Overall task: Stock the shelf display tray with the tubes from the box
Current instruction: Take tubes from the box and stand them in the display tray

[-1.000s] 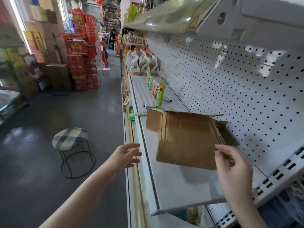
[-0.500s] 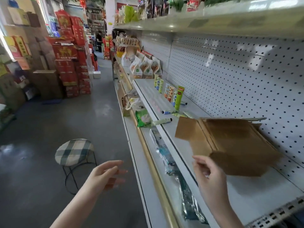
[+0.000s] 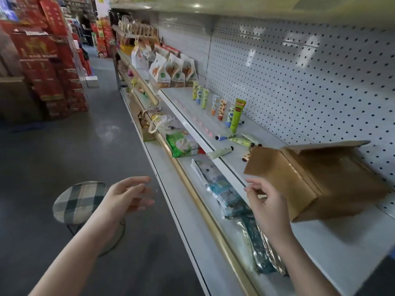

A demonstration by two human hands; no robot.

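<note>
Both hands are out in front of the person and neither holds anything. The left hand [image 3: 128, 195] hangs over the aisle floor, palm turned inward, its fingers [image 3: 139, 180] spread loosely wide and somewhat blurred; just below and behind them sits a plaid-cushioned stool [image 3: 79, 201]. The right hand [image 3: 267, 201] is raised at the front lip of the white shelf [image 3: 333, 242], its fingers [image 3: 251, 189] curled narrow, thumb and forefinger close together with nothing between them as far as I can see. Just beyond those fingertips, to their right, the cardboard box [image 3: 316, 182] lies tipped on its side on the shelf, flaps open toward the pegboard wall; they are close to its near corner, but whether they touch it I cannot tell. Farther along the shelf, well past the fingers, a few tubes [image 3: 239, 142] lie loose on their sides near the box's far flap, one at the very edge of the shelf, and beyond them a row of standing tubes [image 3: 222, 110] runs along the pegboard, the tallest a green tube [image 3: 237, 116]. On the lower shelf, beneath the right-hand fingers, lie flat plastic-wrapped packets [image 3: 226, 193].
</note>
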